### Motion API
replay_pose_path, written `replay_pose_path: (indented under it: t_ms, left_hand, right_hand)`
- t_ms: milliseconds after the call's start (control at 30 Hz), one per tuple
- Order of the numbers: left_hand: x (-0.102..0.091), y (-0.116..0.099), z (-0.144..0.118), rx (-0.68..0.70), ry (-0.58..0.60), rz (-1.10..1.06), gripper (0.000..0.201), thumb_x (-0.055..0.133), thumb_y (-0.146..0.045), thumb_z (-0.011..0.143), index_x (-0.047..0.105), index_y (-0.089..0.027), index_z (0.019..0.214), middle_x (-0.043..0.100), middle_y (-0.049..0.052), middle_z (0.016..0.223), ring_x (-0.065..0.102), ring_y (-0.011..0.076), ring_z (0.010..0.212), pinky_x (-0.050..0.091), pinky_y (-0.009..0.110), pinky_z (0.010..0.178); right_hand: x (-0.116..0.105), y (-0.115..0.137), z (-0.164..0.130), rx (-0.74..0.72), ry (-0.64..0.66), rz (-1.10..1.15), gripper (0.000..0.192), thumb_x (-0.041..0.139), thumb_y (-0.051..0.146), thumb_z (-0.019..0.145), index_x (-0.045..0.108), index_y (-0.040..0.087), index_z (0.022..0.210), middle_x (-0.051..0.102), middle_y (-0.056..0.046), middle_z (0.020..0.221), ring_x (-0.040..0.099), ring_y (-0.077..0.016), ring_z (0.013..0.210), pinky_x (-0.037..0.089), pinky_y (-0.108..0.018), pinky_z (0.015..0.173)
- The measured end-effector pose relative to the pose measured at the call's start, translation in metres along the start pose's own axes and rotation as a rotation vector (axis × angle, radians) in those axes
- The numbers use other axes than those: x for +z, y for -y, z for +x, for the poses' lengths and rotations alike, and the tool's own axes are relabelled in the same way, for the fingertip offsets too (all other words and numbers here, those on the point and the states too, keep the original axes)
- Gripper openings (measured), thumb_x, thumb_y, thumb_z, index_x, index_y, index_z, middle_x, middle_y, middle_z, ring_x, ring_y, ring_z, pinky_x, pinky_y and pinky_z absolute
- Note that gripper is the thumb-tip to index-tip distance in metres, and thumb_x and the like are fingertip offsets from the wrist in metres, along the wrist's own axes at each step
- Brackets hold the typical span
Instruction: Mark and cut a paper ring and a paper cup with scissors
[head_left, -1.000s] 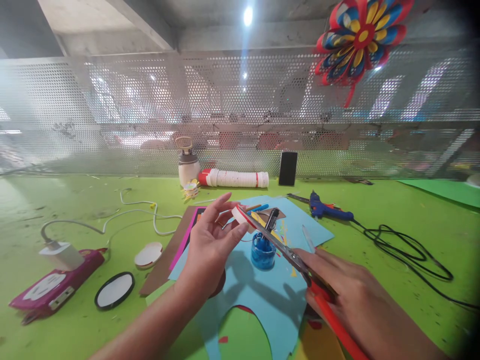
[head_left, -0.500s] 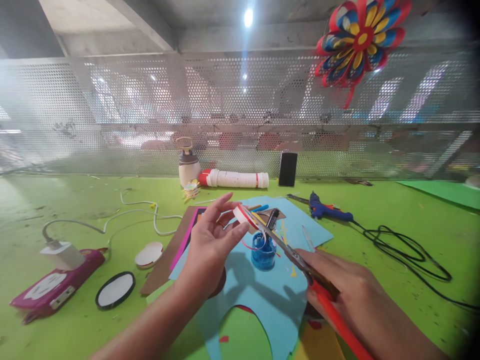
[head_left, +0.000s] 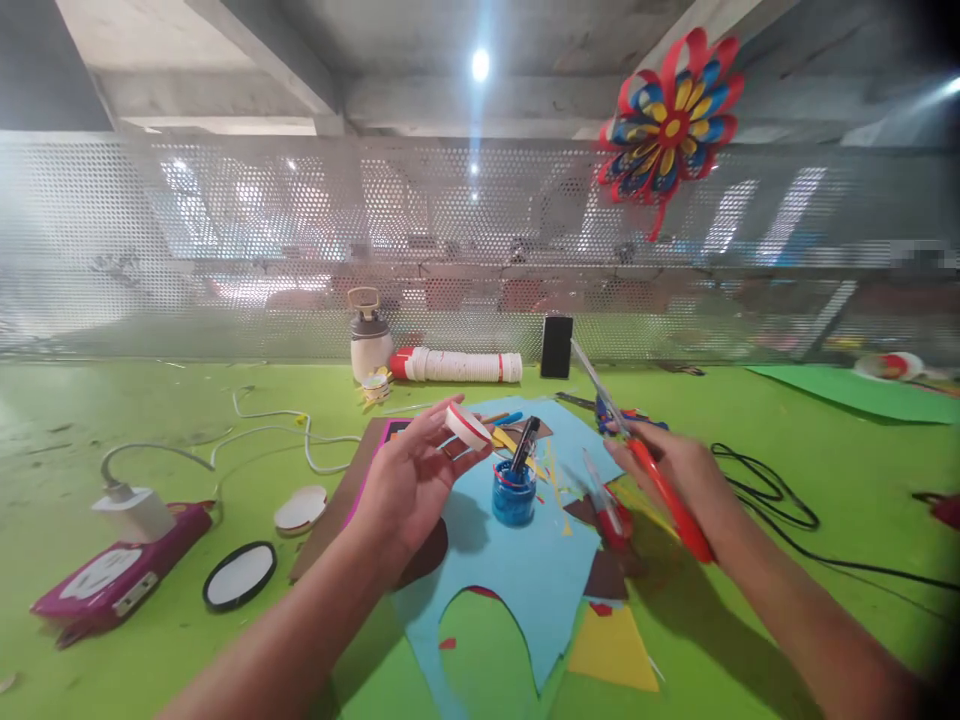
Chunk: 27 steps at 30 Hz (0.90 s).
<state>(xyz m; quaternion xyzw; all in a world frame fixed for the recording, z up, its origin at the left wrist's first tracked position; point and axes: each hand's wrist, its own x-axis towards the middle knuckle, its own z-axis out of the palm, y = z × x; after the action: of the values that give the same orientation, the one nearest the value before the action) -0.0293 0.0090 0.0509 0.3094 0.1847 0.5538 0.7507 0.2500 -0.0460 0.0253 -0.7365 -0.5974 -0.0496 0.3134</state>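
My left hand (head_left: 412,470) pinches a small white paper ring with a red edge stripe (head_left: 466,427) between thumb and fingers, held above the blue paper. To the right, my right hand (head_left: 675,470) is closed around red-handled scissors (head_left: 660,480), whose blades point up and away from the ring. Between the hands stands a blue jar (head_left: 514,495) with a black marker (head_left: 527,440) leaning in it. Beneath lies a light blue paper sheet (head_left: 480,560) with a curved cut-out. A craft knife with a red handle (head_left: 611,515) lies below the scissors.
At left are a purple power strip (head_left: 112,580), a black-rimmed white disc (head_left: 240,577) and a white disc (head_left: 301,509). A spray bottle (head_left: 370,345), a white ribbed tube (head_left: 465,366) and a phone (head_left: 556,347) stand or lie behind. A black cable (head_left: 772,490) coils at right.
My right hand has drawn the scissors away from the paper ring, up and to the right. The ring stays in my left hand, slightly further left. The view has shifted.
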Motion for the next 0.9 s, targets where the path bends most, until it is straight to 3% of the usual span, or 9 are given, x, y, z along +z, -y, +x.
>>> replay_pose_path:
  t_ms: [67, 167, 333, 433, 733, 900]
  left_hand:
    - [0.000, -0.002, 0.001, 0.003, 0.003, -0.010, 0.019, 0.063, -0.017, 0.085, 0.072, -0.008, 0.099, 0.076, 0.013, 0.083, 0.073, 0.0228, 0.082, 0.060, 0.038, 0.081]
    - [0.001, -0.006, 0.002, 0.034, 0.043, 0.011, 0.017, 0.067, -0.015, 0.083, 0.071, -0.011, 0.099, 0.076, 0.008, 0.082, 0.074, 0.0181, 0.080, 0.059, 0.029, 0.078]
    - [0.002, -0.012, 0.002, -0.044, 0.174, 0.056, 0.026, 0.058, -0.028, 0.092, 0.068, -0.010, 0.109, 0.077, 0.014, 0.087, 0.075, 0.0203, 0.077, 0.058, 0.025, 0.063]
    - [-0.001, -0.011, 0.003, -0.056, 0.206, 0.078, 0.026, 0.058, -0.031, 0.093, 0.068, -0.010, 0.104, 0.077, 0.015, 0.087, 0.076, 0.0226, 0.074, 0.057, 0.026, 0.059]
    - [-0.013, -0.006, 0.018, -0.050, 0.134, 0.169, 0.023, 0.057, -0.033, 0.095, 0.066, -0.012, 0.092, 0.076, 0.011, 0.077, 0.075, 0.0196, 0.068, 0.055, 0.024, 0.058]
    - [-0.015, -0.005, 0.019, -0.041, 0.118, 0.225, 0.023, 0.062, -0.035, 0.092, 0.065, -0.012, 0.090, 0.075, 0.009, 0.075, 0.074, 0.0181, 0.065, 0.055, 0.024, 0.059]
  right_hand:
    - [0.003, -0.006, 0.009, 0.037, 0.079, -0.073, 0.031, 0.061, 0.041, 0.097, 0.067, 0.015, 0.112, 0.072, -0.002, 0.098, 0.070, -0.0194, 0.081, 0.059, -0.036, 0.073]
    - [0.010, -0.013, 0.011, 0.099, 0.208, -0.179, 0.024, 0.061, 0.035, 0.099, 0.066, 0.019, 0.116, 0.069, -0.007, 0.116, 0.069, -0.0203, 0.094, 0.059, -0.039, 0.081]
    - [0.013, -0.017, 0.000, 0.111, 0.400, -0.273, 0.027, 0.062, 0.034, 0.098, 0.064, 0.019, 0.120, 0.067, -0.008, 0.123, 0.068, -0.0223, 0.101, 0.058, -0.042, 0.086]
    - [0.010, -0.017, -0.002, 0.095, 0.473, -0.287, 0.029, 0.063, 0.035, 0.097, 0.064, 0.018, 0.121, 0.067, -0.008, 0.123, 0.068, -0.0235, 0.102, 0.058, -0.044, 0.086]
    - [0.006, -0.013, 0.005, 0.078, 0.609, -0.238, 0.029, 0.062, 0.035, 0.098, 0.064, 0.018, 0.121, 0.066, -0.007, 0.125, 0.067, -0.0245, 0.104, 0.058, -0.044, 0.087]
    - [-0.016, -0.003, 0.004, 0.071, 0.529, -0.218, 0.030, 0.063, 0.032, 0.097, 0.062, 0.019, 0.125, 0.064, -0.009, 0.128, 0.066, -0.0243, 0.106, 0.057, -0.045, 0.089]
